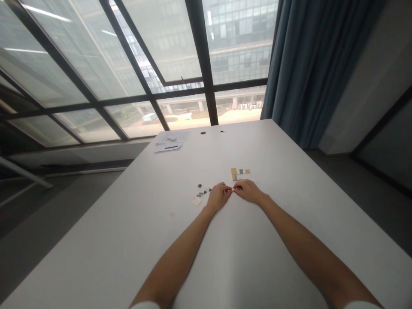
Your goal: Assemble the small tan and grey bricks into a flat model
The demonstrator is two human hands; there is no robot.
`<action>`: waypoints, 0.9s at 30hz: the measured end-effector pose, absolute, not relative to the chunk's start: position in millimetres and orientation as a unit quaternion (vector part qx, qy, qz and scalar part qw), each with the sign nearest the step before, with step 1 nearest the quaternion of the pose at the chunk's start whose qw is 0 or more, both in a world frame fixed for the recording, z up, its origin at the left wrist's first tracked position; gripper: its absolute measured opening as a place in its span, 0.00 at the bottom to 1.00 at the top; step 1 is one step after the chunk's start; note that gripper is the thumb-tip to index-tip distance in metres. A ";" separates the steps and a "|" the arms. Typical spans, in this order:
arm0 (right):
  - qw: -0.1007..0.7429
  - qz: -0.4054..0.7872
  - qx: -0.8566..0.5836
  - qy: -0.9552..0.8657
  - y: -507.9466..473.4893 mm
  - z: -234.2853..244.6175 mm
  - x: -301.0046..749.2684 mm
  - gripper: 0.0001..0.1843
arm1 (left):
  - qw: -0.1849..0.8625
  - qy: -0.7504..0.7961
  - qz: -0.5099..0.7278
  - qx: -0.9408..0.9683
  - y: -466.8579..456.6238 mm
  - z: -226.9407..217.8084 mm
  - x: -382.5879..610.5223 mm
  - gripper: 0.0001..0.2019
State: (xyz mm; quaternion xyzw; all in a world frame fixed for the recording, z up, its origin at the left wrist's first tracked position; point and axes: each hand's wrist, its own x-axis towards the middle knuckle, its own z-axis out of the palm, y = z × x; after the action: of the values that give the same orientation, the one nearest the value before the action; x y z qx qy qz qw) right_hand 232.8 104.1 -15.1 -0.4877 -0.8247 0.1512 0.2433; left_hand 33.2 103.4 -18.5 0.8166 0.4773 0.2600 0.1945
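Note:
My left hand (219, 195) and my right hand (247, 190) meet over the white table, fingertips pinched close together. Between them is a small whitish piece (233, 189), too small to name, and both hands seem to grip it. Beyond my right hand lies a flat arrangement of tan tiles (234, 171) with a grey piece (241, 171) among them. To the left of my left hand are several loose small dark pieces (200, 194) and a pale cream square (196, 201). The inner fingers of both hands are partly hidden.
The white table (144, 240) stretches out on all sides of my arms. Papers (170, 141) lie at its far left corner, near a dark round disc (203, 133) and a smaller dark item (222, 131). Windows and a blue curtain (309, 77) stand behind.

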 end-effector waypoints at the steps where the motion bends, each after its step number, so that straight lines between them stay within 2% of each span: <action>1: 0.243 0.153 -0.486 -0.825 104.3 -15.2 233.1 0.06 | 0.193 0.477 0.261 0.817 103.5 -18.8 33.0 0.11; 17: 0.250 0.180 -0.469 -0.828 106.0 -15.6 237.0 0.04 | 0.194 0.480 0.272 0.811 105.3 -19.3 32.8 0.09; 27: 0.251 0.185 -0.468 -0.827 106.1 -14.7 236.9 0.07 | 0.200 0.470 0.256 0.821 105.8 -18.4 30.9 0.10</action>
State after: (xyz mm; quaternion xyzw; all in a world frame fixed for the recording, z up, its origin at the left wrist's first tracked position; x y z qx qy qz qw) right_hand 236.9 106.1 -14.7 -0.4676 -0.8270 0.1850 0.2515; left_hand 30.9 105.8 -18.4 0.8207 0.4702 0.2556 0.1999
